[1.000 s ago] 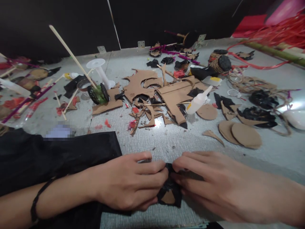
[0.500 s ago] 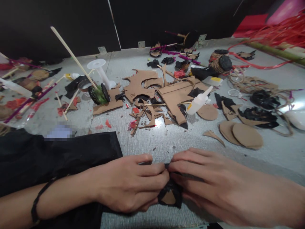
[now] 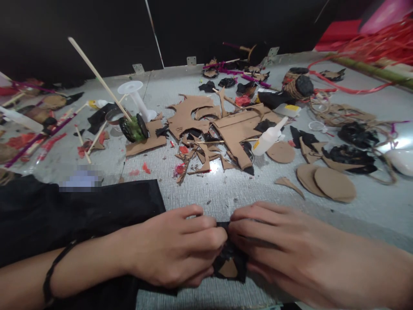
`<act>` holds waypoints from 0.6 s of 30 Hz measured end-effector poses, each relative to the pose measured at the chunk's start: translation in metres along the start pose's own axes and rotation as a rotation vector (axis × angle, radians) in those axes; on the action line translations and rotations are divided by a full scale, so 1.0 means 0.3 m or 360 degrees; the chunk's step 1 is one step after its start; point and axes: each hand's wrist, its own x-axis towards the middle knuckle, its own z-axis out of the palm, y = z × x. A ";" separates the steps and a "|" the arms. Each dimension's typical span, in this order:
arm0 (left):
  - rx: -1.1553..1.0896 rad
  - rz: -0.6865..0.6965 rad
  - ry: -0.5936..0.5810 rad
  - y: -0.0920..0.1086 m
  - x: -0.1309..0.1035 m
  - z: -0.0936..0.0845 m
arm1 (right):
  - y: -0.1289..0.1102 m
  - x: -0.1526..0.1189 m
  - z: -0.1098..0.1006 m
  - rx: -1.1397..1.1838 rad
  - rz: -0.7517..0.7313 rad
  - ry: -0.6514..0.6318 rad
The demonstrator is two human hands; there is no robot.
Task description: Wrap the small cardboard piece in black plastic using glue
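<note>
Black-covered cardboard piece (image 3: 230, 254) on the worktop (image 3: 183, 196), low centre of view, right between my two hands. Black wrap around it, a patch of bare brown cardboard (image 3: 229, 268) showing on the near part. My left grip (image 3: 180, 249) is narrow, fingers curled in and closed on its left side; my right grip (image 3: 284, 247) also narrow, fingers bunched on the right side and upper part. Fingertips mostly hidden, so can't tell exactly which edge each one pinches. Both hands close together over the piece, backs up. Dark bracelet (image 3: 48, 280) on my left wrist. Black sheet (image 3: 109, 209) lies on the left, my left forearm across it.

Beyond the hands: cardboard scraps (image 3: 190, 118), jagged offcuts, bits of red and black. White glue bottle (image 3: 266, 141) leans with its nozzle up to the right, just beside a cardboard disc (image 3: 280, 152). Two more discs (image 3: 334, 184) overlap nearer me on the right, curved cardboard strip (image 3: 290, 187) left of them. Black crumpled pieces (image 3: 348, 157) and loose twine (image 3: 343, 112) further right. Left of the scraps, a white spool (image 3: 138, 101) stands next to a green and black roll (image 3: 135, 128), pale stick (image 3: 97, 73) slanting up from it. Red strips (image 3: 380, 49) and green pole (image 3: 364, 70) far right
</note>
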 end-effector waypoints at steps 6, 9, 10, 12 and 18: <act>-0.0138 -0.0049 0.0001 -0.016 0.008 -0.007 | -0.002 0.001 -0.002 -0.0035 0.0000 0.0065; -0.0186 -0.0059 0.0016 -0.020 0.008 -0.008 | -0.002 0.002 -0.007 -0.0058 -0.0008 0.0088; -0.0197 -0.0062 0.0015 -0.021 0.008 -0.008 | -0.002 0.002 -0.007 -0.0065 -0.0005 0.0091; -0.0206 -0.0053 0.0000 -0.022 0.008 -0.007 | -0.001 0.002 -0.007 -0.0078 -0.0003 0.0087; -0.0153 -0.0037 -0.0035 -0.021 0.012 -0.006 | 0.002 0.006 -0.014 -0.0091 -0.0028 0.0065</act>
